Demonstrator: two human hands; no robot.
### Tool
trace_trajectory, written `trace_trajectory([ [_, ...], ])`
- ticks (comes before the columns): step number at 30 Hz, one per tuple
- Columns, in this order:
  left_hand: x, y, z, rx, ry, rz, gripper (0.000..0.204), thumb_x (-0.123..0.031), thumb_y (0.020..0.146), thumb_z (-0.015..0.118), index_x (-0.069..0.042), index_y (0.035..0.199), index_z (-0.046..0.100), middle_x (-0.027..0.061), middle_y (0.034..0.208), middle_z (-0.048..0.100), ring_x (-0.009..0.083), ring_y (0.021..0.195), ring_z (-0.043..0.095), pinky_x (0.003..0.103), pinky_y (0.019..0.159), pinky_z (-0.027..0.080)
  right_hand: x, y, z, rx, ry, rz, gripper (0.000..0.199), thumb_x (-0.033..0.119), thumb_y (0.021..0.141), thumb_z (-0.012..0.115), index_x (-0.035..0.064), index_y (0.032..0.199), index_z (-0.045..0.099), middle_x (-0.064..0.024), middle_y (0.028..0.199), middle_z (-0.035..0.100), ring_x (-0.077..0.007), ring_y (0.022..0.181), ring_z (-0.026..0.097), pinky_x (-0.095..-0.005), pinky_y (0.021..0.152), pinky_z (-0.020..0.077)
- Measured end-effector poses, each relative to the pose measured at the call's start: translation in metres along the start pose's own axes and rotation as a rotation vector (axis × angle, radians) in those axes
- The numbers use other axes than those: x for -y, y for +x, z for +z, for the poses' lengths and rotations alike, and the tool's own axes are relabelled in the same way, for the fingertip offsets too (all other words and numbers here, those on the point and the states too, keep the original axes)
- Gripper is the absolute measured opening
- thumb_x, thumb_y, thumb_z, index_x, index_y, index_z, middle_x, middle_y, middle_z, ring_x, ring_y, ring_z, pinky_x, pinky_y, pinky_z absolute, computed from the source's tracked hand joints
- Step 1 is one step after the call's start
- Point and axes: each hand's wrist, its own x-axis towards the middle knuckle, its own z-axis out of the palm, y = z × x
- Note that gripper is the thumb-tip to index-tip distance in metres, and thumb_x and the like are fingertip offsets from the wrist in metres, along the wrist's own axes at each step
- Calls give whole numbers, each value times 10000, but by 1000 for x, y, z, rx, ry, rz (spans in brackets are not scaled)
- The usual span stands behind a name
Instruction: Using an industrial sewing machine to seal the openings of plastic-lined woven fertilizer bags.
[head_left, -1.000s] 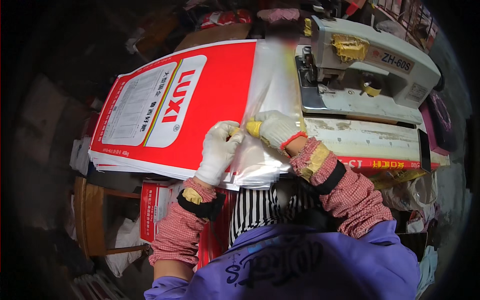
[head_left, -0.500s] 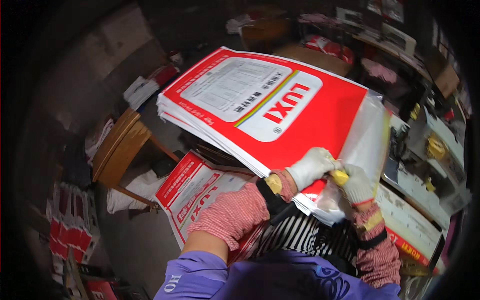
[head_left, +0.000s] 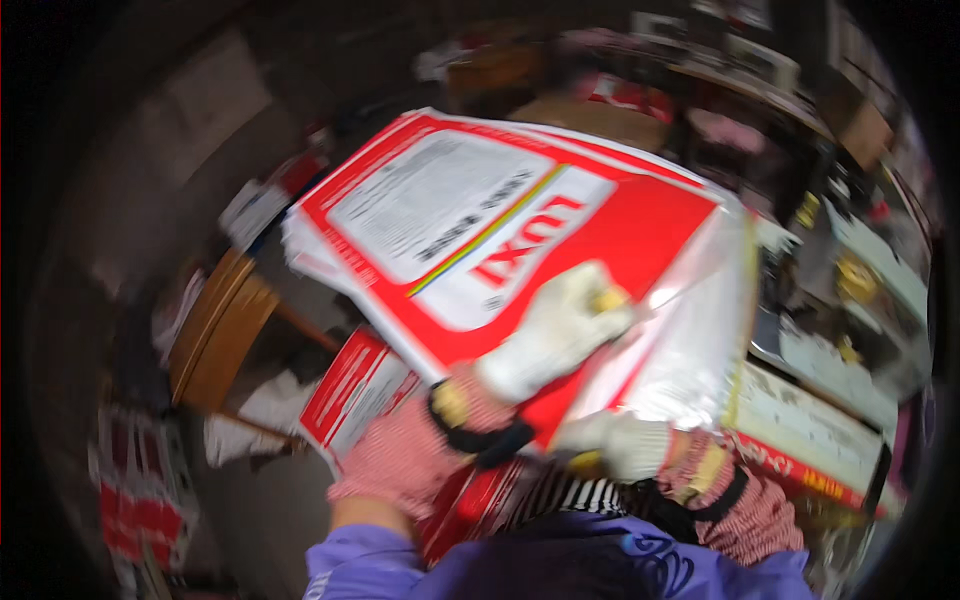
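Note:
A red-and-white printed sack (head_left: 640,220) lies on top of a stack of sacks, with a clear plastic liner (head_left: 690,350) showing at its right end. White gloves with yellow fingertips cover both my hands. My left hand (head_left: 565,325) is closed, its fingers pinching the sack near the border between the red face and the liner. Nearer to my body, my right hand (head_left: 625,445) is curled at the sack's near corner, beside the liner. Its fingers are partly blurred. The top sack sits turned on those beneath it.
Below the stack, left of my lap, rests another printed sack (head_left: 350,390). A wooden stool (head_left: 215,325) stands at left, and bundled red-and-white sacks (head_left: 145,490) are at lower left. On the right are a long pale box (head_left: 810,430) and a cluttered machine table (head_left: 860,330).
The top sack has turned and slid toward me and left over the stack. My hands, close together before, are now apart: the left farther out, the right lower and nearer my body.

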Motion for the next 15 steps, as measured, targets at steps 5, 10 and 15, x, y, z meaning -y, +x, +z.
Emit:
trace_trajectory([
  [5,-12,-50,-12,202,41,-153,99,-24,742,624,-5,791,541,29,770,571,79,685,523,230,619,440,-8,25,-53,-16,-370,433,96,123,718,585,74,758,657,-91,655,613,-197,550,564,-305,509,451],
  [10,1,-60,1,842,449,303,152,-69,743,605,-36,644,495,98,731,538,224,680,546,299,613,446,-150,2,-201,-1171,943,-179,131,246,824,509,133,843,572,-17,672,532,-136,568,492,-295,551,437],
  [15,35,-107,-22,1305,428,18,68,-69,718,547,-46,769,508,94,740,505,256,710,516,324,642,425,-91,-19,-185,-1627,1155,-150,188,341,876,468,172,928,532,5,704,497,-116,599,473,-286,603,434],
])
